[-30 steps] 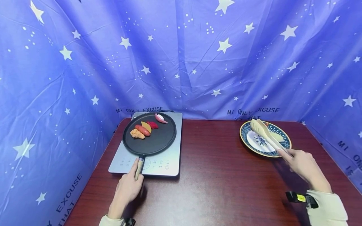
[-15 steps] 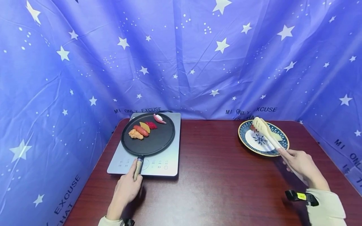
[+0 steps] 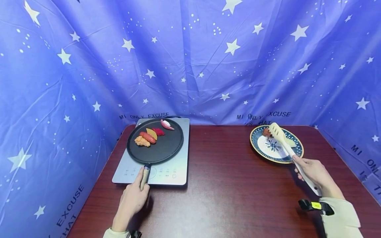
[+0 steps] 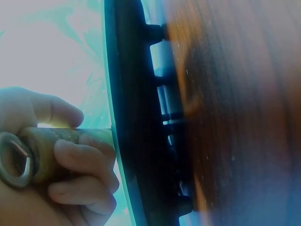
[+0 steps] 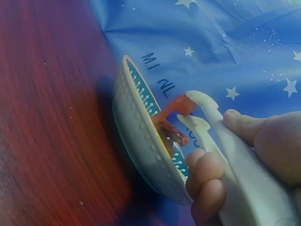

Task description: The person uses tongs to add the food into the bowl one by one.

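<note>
My left hand point(image 3: 132, 198) grips the handle point(image 3: 145, 178) of a black flat frying pan point(image 3: 162, 152); in the left wrist view its fingers curl round the handle, which ends in a metal ring point(image 4: 16, 167). Cream-coloured tongs point(image 3: 287, 145) are held in my right hand point(image 3: 315, 173), their tips over a blue-patterned plate point(image 3: 259, 145). In the right wrist view an orange-red food piece point(image 5: 181, 106) lies right at the tong tips, with a darker brown piece point(image 5: 175, 134) below it. A pale food piece point(image 3: 290, 142) is partly covered by the tongs.
The pan stands on a silver induction cooktop point(image 3: 178, 175). In it lie a sausage point(image 3: 148, 137), a fried nugget-like piece point(image 3: 142, 141), a yellow slice point(image 3: 152, 133), a red piece point(image 3: 158, 131) and a pink-and-white piece point(image 3: 167, 124). A starry blue curtain point(image 3: 208, 99) surrounds the table point(image 3: 220, 185).
The tongs have turned in my right hand and their tips have shifted right across the plate, so the reddish-brown piece now shows. My left hand stays on the pan handle.
</note>
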A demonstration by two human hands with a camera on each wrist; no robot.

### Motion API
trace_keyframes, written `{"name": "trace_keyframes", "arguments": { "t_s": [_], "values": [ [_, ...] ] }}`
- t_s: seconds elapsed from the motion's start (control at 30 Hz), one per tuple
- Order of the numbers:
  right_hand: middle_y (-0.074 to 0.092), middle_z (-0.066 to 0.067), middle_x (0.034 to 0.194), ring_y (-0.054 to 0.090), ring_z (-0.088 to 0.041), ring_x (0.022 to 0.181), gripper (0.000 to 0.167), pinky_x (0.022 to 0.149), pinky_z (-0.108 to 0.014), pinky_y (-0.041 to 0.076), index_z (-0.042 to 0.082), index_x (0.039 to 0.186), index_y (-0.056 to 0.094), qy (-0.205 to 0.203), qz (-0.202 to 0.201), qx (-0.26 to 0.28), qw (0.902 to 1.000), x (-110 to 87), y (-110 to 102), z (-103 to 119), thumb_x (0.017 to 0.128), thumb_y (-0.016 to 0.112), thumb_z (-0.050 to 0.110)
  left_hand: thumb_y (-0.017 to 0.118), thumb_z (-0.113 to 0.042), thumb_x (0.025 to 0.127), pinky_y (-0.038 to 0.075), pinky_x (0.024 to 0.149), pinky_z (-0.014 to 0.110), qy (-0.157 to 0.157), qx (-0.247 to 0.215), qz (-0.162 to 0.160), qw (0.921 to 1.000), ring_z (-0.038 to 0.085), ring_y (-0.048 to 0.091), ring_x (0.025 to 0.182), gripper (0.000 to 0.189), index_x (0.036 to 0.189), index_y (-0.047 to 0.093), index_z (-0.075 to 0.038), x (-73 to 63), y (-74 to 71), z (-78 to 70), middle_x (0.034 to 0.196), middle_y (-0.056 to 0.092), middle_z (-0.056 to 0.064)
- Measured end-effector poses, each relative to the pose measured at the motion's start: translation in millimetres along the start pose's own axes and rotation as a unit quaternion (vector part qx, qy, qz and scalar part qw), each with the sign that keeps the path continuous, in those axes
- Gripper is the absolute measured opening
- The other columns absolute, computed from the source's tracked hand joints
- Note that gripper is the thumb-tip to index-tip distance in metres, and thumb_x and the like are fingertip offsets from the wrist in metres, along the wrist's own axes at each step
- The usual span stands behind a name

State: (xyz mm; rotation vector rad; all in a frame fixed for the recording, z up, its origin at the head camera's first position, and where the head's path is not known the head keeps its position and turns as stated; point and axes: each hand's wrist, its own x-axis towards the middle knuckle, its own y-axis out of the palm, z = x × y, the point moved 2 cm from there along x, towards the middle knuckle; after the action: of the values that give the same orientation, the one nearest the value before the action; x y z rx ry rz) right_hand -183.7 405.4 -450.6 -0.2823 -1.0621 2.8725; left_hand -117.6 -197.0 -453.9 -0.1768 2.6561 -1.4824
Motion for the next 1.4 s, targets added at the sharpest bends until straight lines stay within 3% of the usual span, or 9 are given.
{"name": "trace_keyframes", "arguments": {
  "t_s": [0.13,0.37,0.67,0.87,1.03,1.2,1.4],
  "values": [
    [0.060,-0.003,0.068,0.059,-0.015,0.052,0.070,0.048,-0.032,0.046,-0.016,0.108,0.056,0.001,0.002,0.021,0.9998,0.8,2.1,-1.6,0.096,0.041,0.051,0.052,-0.021,0.084,0.039,0.050,0.039,0.000,-0.001,0.000,1.0000,0.024,0.050,0.059,0.070,0.150,0.029,-0.017,-0.6,0.6,-0.2,0.089,0.063,0.023],
    [0.058,-0.001,0.066,0.057,-0.015,0.051,0.067,0.048,-0.032,0.045,-0.013,0.100,0.059,0.001,-0.006,0.036,0.9993,-1.7,2.9,2.4,0.095,0.041,0.052,0.052,-0.021,0.084,0.039,0.050,0.039,0.001,-0.001,0.000,1.0000,0.024,0.049,0.058,0.070,0.150,0.029,-0.017,-0.5,0.5,-1.2,0.088,0.062,0.022],
    [0.060,-0.003,0.066,0.058,-0.014,0.052,0.074,0.048,-0.033,0.044,-0.012,0.108,0.058,0.025,-0.011,-0.017,0.9995,-3.3,2.7,1.0,0.093,0.038,0.058,0.051,-0.022,0.084,0.038,0.049,0.038,-0.003,0.003,0.004,1.0000,0.023,0.046,0.056,0.070,0.150,0.028,-0.017,-0.5,0.0,-1.9,0.075,0.058,0.016],
    [0.059,-0.002,0.067,0.058,-0.013,0.051,0.068,0.048,-0.031,0.047,-0.014,0.110,0.057,0.018,0.013,0.063,0.9978,-1.6,1.5,0.2,0.095,0.042,0.050,0.051,-0.022,0.085,0.038,0.049,0.038,-0.002,0.003,0.002,1.0000,0.023,0.047,0.056,0.070,0.150,0.028,-0.017,-0.2,-0.7,-1.9,0.077,0.060,0.018],
    [0.058,-0.001,0.066,0.057,-0.012,0.050,0.049,0.047,-0.030,0.048,-0.001,0.095,0.064,0.014,0.025,0.132,0.9909,-1.2,0.1,-1.0,0.096,0.046,0.044,0.051,-0.023,0.085,0.039,0.050,0.039,-0.003,0.005,0.003,1.0000,0.024,0.048,0.056,0.069,0.150,0.028,-0.017,-0.3,-0.9,-1.9,0.080,0.061,0.021],
    [0.058,0.001,0.064,0.056,-0.011,0.049,0.037,0.046,-0.028,0.047,0.011,0.083,0.065,0.002,0.023,0.152,0.9881,-0.8,1.5,2.1,0.096,0.047,0.041,0.051,-0.022,0.085,0.039,0.050,0.039,-0.004,0.003,0.003,1.0000,0.024,0.048,0.057,0.069,0.150,0.028,-0.018,-1.0,-1.0,-2.0,0.084,0.062,0.022],
    [0.058,0.000,0.065,0.056,-0.011,0.048,0.042,0.046,-0.029,0.047,0.006,0.084,0.065,-0.013,0.015,0.141,0.9898,-2.3,5.8,16.5,0.096,0.047,0.042,0.051,-0.023,0.085,0.038,0.050,0.039,-0.006,0.004,0.004,1.0000,0.024,0.048,0.057,0.069,0.150,0.028,-0.018,-1.1,-0.2,-1.7,0.085,0.061,0.022]
  ]
}}
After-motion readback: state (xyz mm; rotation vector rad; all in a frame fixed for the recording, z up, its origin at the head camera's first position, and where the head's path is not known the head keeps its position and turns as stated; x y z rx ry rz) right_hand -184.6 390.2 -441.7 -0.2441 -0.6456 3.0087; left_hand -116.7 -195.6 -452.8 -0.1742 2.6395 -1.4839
